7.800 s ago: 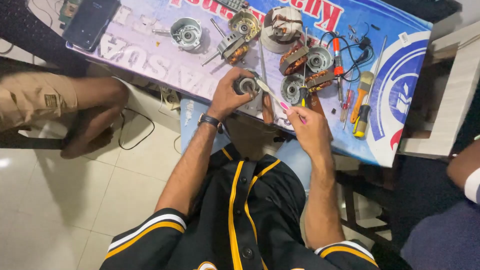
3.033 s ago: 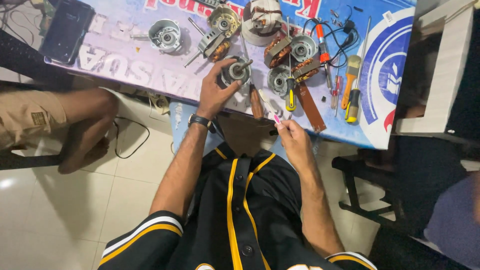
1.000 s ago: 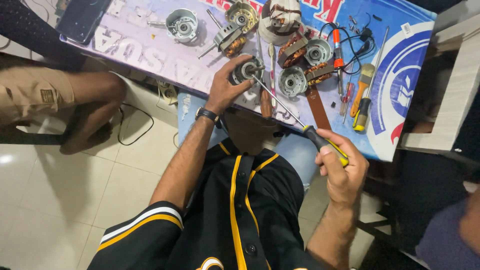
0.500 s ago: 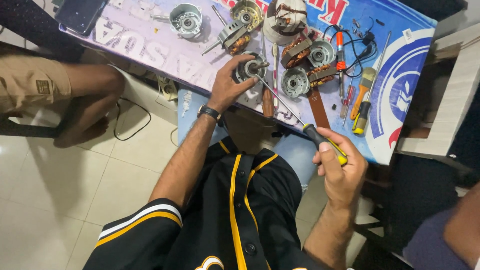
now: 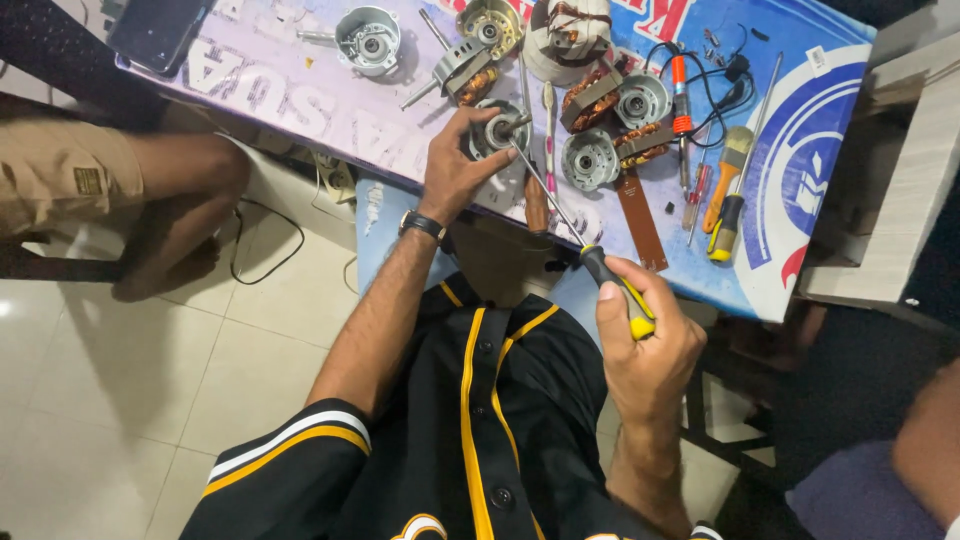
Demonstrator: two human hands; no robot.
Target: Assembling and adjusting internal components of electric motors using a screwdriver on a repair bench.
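My left hand (image 5: pixel 455 170) grips a round silver motor housing (image 5: pixel 497 133) at the near edge of the table. My right hand (image 5: pixel 645 345) is closed around the black-and-yellow handle of a long screwdriver (image 5: pixel 617 292). Its thin shaft runs up and left, and the tip rests at the centre of the housing. A watch sits on my left wrist.
The banner-covered table (image 5: pixel 300 100) holds more motor parts: a silver end cap (image 5: pixel 368 38), copper-wound stators (image 5: pixel 590 95), round bearing plates (image 5: pixel 590 160), a paintbrush (image 5: pixel 728 165) and other screwdrivers (image 5: pixel 682 100). A seated person's leg (image 5: pixel 150 180) is at left; another person's arm (image 5: pixel 925 440) at lower right.
Over the earlier frames my right hand left the table edge, picked up the long screwdriver and drew back. In the last second the tip settled onto the housing held by my left hand.
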